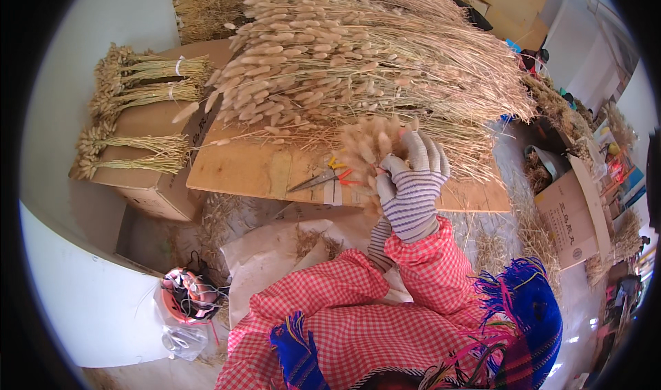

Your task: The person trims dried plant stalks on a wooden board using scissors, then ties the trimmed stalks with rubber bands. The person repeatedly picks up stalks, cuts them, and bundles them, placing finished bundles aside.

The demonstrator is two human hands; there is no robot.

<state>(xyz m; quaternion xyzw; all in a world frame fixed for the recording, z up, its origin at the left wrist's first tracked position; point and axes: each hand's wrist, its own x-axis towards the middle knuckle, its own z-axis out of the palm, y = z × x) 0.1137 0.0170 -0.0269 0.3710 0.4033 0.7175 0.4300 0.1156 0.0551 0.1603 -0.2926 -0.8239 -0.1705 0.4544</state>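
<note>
My right hand (416, 183), in a white and dark striped knit glove, curls around a small bunch of dried bunny tail grass (366, 145) at the table's near edge. Its thumb and fingers close in on the fluffy heads. My left hand (380, 244), in a matching glove, comes in from the left beneath the right one. Only its wrist and back show; its fingers are hidden. Beside the bunch, scissors (313, 181) and a red-handled tool (346, 176) lie on the wooden board (248, 164). A large heap of bunny tail grass (330, 59) covers the board's far side, heads mostly leftward.
To the left, tied bundles of grass (155, 94) rest on a cardboard box (141, 118). A pink container (186, 293) holding odds and ends stands on the floor lower left. At right is an open carton (568, 211) amid loose straw. A pale sheet (258, 259) lies below the board.
</note>
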